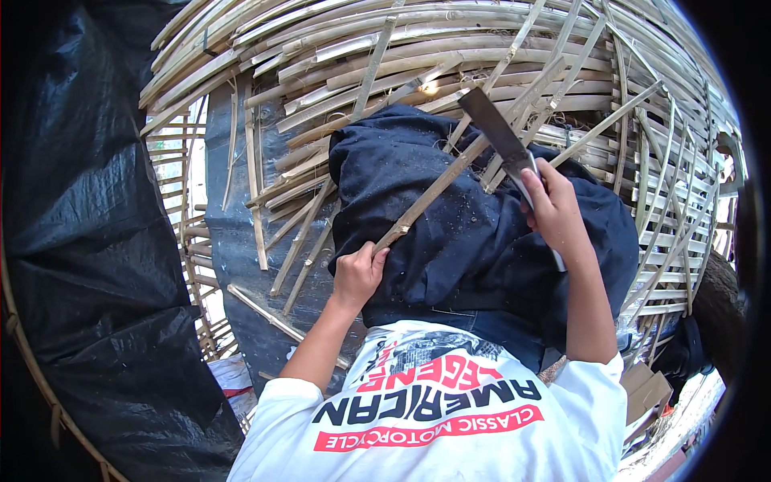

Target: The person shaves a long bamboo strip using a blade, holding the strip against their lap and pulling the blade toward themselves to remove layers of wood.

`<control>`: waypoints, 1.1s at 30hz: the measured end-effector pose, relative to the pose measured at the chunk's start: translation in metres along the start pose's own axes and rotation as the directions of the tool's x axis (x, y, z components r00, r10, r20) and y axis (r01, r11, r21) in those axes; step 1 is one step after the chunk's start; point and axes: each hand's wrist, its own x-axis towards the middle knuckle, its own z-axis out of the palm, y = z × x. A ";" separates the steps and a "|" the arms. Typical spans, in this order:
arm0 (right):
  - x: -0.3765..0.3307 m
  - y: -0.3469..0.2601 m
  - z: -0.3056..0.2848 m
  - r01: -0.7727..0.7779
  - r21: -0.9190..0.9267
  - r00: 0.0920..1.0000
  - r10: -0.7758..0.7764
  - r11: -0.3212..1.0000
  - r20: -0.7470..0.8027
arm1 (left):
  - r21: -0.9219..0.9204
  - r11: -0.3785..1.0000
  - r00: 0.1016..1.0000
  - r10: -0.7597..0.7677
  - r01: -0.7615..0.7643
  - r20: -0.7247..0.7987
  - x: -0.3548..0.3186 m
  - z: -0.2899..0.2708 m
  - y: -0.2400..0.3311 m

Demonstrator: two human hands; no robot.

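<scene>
My left hand is closed around the near end of a split bamboo strip, which slants up and to the right across dark cloth over my lap. In my right hand is a broad-bladed knife, its dark, square-ended blade pointing up and to the left. The blade is above the far part of the strip; whether they touch I cannot tell. A long pale handle shows below my right fist.
Many split bamboo strips lie stacked ahead. Loose strips rest on a dark sheet at left. Black plastic hangs at far left. A bamboo lattice and a cardboard box are at right.
</scene>
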 end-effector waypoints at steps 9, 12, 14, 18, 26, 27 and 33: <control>-0.006 0.020 0.011 0.067 -0.003 0.997 -0.067 0.998 0.039 | -0.009 1.000 0.999 0.000 0.000 0.034 0.001 0.000 -0.001; -0.007 0.032 0.035 0.083 0.185 0.967 -0.034 0.979 -0.253 | 0.002 1.000 0.999 0.008 -0.008 0.043 0.003 0.000 0.002; -0.019 0.054 0.045 0.280 -0.270 0.958 -0.288 0.921 0.009 | 0.000 1.000 0.997 0.004 -0.004 0.075 0.004 -0.003 0.003; -0.005 0.018 0.001 -0.005 -0.019 0.995 0.007 1.000 0.095 | 0.022 1.000 0.997 0.011 -0.013 0.071 0.001 -0.003 0.000; -0.011 0.027 0.023 0.018 0.063 0.989 -0.027 0.998 0.146 | -0.010 1.000 0.998 -0.018 0.018 0.053 -0.001 -0.005 -0.002; -0.005 0.030 0.013 0.043 0.065 0.994 -0.049 0.997 0.095 | 0.000 1.000 0.998 -0.030 0.031 0.060 0.002 -0.003 0.004; -0.018 0.035 0.033 0.032 -0.049 0.989 -0.024 0.998 0.147 | 0.003 1.000 0.998 -0.029 0.029 0.057 0.003 -0.003 0.003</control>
